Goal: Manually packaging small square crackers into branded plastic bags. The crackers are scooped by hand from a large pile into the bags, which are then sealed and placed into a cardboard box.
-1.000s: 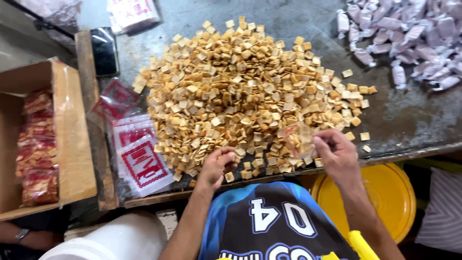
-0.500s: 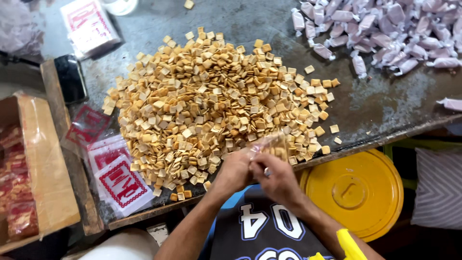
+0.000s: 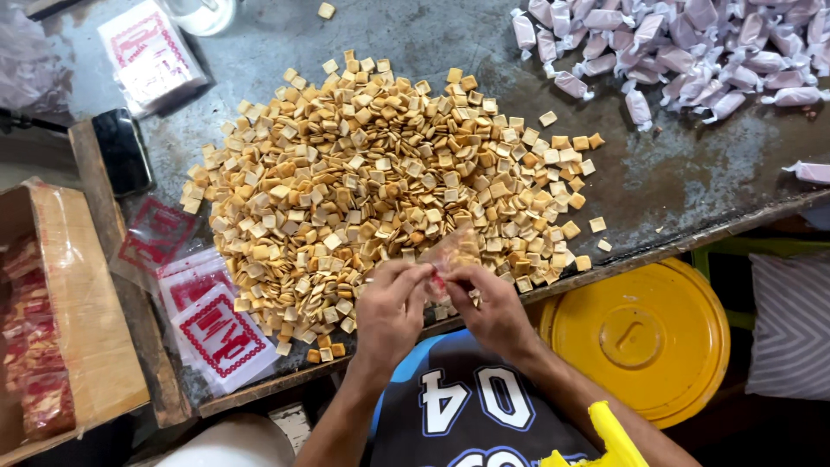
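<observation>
1. The person's left hand (image 3: 391, 307) and right hand (image 3: 494, 310) meet at the near edge of the table (image 3: 692, 186), fingertips pinched together on a small clear packet (image 3: 447, 259) with red print. The packet sits between the two hands, just over the near fringe of the cracker heap.
2. Both hands are closed on that packet; I cannot tell whether any crackers are inside it yet, as the film is thin and the fingers cover much of it.
3. The pile of small square crackers (image 3: 380, 182) is large and spreads over the middle of the table, so by my reckoning most of the loose crackers are not yet packed.
4. A stack of flat empty packets (image 3: 216, 333) with red print lies at the left of the pile, near the left hand, and looks far from used up.
5. In the cardboard box (image 3: 86, 329) at the far left lie filled red-printed packets (image 3: 35, 363), which suggests some of the work is done.
6. A heap of twisted pale wrapped pieces (image 3: 692, 52) lies at the far right corner, well apart from the hands.
7. A yellow lid (image 3: 640, 333) sits below the table edge, beside the right forearm.
</observation>
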